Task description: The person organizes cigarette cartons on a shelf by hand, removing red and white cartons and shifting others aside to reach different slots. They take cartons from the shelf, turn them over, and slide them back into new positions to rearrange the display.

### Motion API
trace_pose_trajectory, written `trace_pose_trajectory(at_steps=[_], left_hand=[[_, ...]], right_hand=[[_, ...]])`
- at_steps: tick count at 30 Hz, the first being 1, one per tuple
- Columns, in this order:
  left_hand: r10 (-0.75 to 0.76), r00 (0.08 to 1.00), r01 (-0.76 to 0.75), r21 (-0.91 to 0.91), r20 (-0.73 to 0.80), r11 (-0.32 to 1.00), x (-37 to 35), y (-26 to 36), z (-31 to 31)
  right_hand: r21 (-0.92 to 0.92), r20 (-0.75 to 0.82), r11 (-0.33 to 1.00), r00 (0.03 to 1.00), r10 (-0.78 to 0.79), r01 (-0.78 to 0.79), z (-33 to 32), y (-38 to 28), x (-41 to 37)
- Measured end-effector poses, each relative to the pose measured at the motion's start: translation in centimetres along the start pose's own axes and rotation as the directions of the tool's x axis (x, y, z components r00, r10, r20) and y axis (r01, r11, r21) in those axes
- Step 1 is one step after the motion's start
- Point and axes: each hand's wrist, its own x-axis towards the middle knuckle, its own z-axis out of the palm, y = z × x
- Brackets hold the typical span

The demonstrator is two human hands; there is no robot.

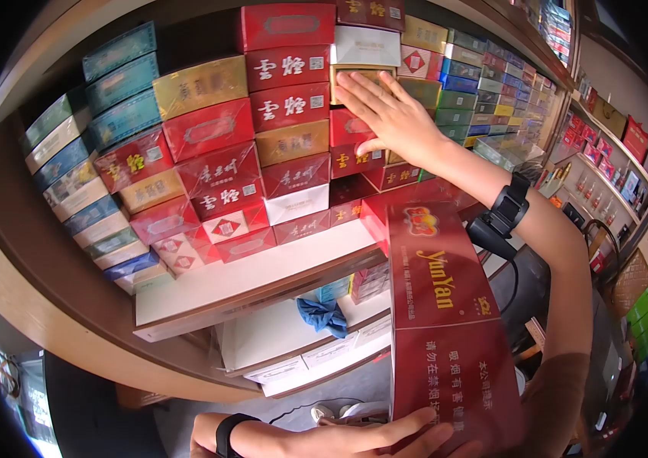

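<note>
My right hand (393,114), with a black band at its wrist, lies with fingers stretched out against the front of a gold cigarette carton (337,85) in the stack. Above that carton sits a white carton (366,46); red ones are below. A long dark-red YunYan cigarette carton (446,259), printed with gold and white lettering, stands out from the shelf toward me. Its far end is beside the stacked cartons. At the bottom, my left hand (415,439) holds the carton's near end, the fingers across its printed face. Part of that hand is cut off by the frame.
Stacks of red, gold, teal and blue cartons (209,160) line the curved shelf. A white shelf board (263,267) runs beneath them, with a blue cloth (322,317) on a lower shelf. More goods fill the shelves (606,168) at right.
</note>
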Motion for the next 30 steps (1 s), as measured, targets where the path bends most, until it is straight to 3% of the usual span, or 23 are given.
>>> trace_pose_trajectory(at_steps=[3,4,6,14,17,19,21,23,27,28,30], left_hand=[[0.038,0.999,-0.037,0.094,-0.007,0.995,-2.2,1.8,-2.0],[0.168,0.975,-0.175,0.032,0.147,0.984,-2.3,1.0,-4.6],[0.133,0.987,-0.113,0.216,-0.085,0.970,-4.1,2.3,-4.6],[0.054,0.993,-0.002,0.429,-0.109,0.903,-5.4,4.9,-6.3],[0.038,0.992,0.020,0.458,-0.117,0.889,-5.6,5.6,-6.6],[0.036,0.992,0.025,0.480,-0.119,0.877,-5.7,6.0,-6.7],[0.036,0.992,0.029,0.503,-0.120,0.864,-5.6,6.5,-6.9],[0.035,0.992,0.035,0.518,-0.124,0.855,-5.5,6.8,-7.0],[0.029,0.992,0.042,0.546,-0.121,0.837,-5.1,7.2,-7.2],[0.029,0.992,0.045,0.552,-0.124,0.832,-5.1,7.2,-7.4],[0.027,0.991,0.051,0.566,-0.129,0.823,-5.1,7.5,-7.6]], right_hand=[[-0.005,-0.029,1.000,1.000,-0.007,0.007,0.1,-0.1,0.0],[-0.016,-0.003,1.000,1.000,0.005,-0.005,0.0,-0.3,-0.1],[-0.028,0.025,1.000,1.000,0.010,-0.009,0.1,-0.8,-0.5],[0.011,0.016,0.998,0.998,-0.060,0.060,2.6,-3.6,-3.6],[0.151,0.002,0.988,0.999,-0.035,0.034,1.0,-4.3,-3.7],[0.362,-0.294,0.930,0.954,0.056,0.057,0.4,-5.2,-3.4],[0.251,-0.541,0.946,0.840,-0.037,0.204,-0.3,-6.8,-1.0],[0.180,-0.574,0.937,0.806,-0.147,0.299,-1.6,-8.4,2.1],[0.240,-0.470,0.909,0.860,-0.198,0.340,-2.6,-11.0,8.4],[0.219,-0.400,0.920,0.890,-0.220,0.326,-2.7,-11.3,9.3],[0.160,-0.412,0.929,0.878,-0.244,0.334,-1.9,-10.8,10.4]])
